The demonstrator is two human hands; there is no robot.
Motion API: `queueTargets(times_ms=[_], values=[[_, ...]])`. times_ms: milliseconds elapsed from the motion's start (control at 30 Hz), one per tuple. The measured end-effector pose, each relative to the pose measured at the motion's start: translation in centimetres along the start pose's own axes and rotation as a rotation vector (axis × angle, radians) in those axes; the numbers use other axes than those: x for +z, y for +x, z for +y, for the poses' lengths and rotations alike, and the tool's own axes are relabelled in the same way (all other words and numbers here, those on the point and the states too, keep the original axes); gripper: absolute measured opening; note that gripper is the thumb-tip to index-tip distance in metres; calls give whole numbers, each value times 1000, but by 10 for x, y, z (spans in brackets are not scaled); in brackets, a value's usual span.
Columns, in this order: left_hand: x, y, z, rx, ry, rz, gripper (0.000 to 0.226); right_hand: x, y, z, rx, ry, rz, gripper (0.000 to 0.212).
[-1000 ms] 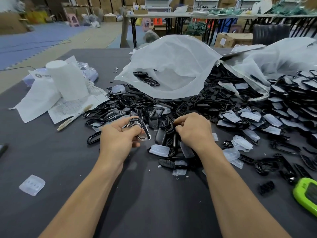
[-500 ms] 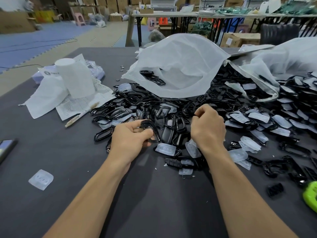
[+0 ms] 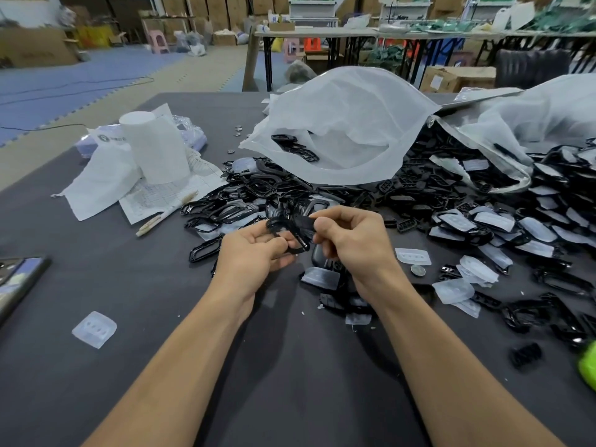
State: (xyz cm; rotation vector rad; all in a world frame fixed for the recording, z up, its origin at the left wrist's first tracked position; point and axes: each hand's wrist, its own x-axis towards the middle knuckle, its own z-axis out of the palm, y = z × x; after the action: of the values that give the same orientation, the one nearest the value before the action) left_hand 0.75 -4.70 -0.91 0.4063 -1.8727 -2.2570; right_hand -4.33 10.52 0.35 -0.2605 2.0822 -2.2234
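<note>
- The left hand (image 3: 254, 256) has its fingers curled in, pinching the near end of a black frame (image 3: 292, 223) between thumb and fingertips. The right hand (image 3: 354, 243) nips the frame's far right corner between thumb and forefinger, the other fingers folded loosely under.
- The frame sits between the two hands, lifted just off the table (image 3: 129, 285), at the near edge of the pile of black parts (image 3: 403, 201).
- To my eye the step is working this one piece: squaring it up, or freeing it, so it can be fitted. I cannot tell whether a second part is already caught in it.
- It looks thin and springy, so I would grip it on the solid corners, not the long rails, and bend gently. A hard twist could whiten or snap it.
- The left hand is best used as the steady anchor while the right does the small turning. Two moving hands make the alignment wander.
- Working low over the bare cloth means a dropped piece lands in sight, not back in the pile.
- A clear pad (image 3: 413, 256) and a coin cell (image 3: 418, 270) lie just right of the right wrist, within easy reach if they go in next.
- The white bag (image 3: 348, 124) on the far side is well clear of the hands.
</note>
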Motion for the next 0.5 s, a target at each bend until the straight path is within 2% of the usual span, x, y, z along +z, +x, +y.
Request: queueTargets(times_ms=[233,433,500], values=[[-3,1,-1,48,-102,34,24,2,-2,3,29,-25,-44,14],[-3,2,1,51,-200,97,22,-2,-1,3,32,-6,-22,23],[-3,3,1,57,-214,129,22,-4,0,2,37,20,-29,20]])
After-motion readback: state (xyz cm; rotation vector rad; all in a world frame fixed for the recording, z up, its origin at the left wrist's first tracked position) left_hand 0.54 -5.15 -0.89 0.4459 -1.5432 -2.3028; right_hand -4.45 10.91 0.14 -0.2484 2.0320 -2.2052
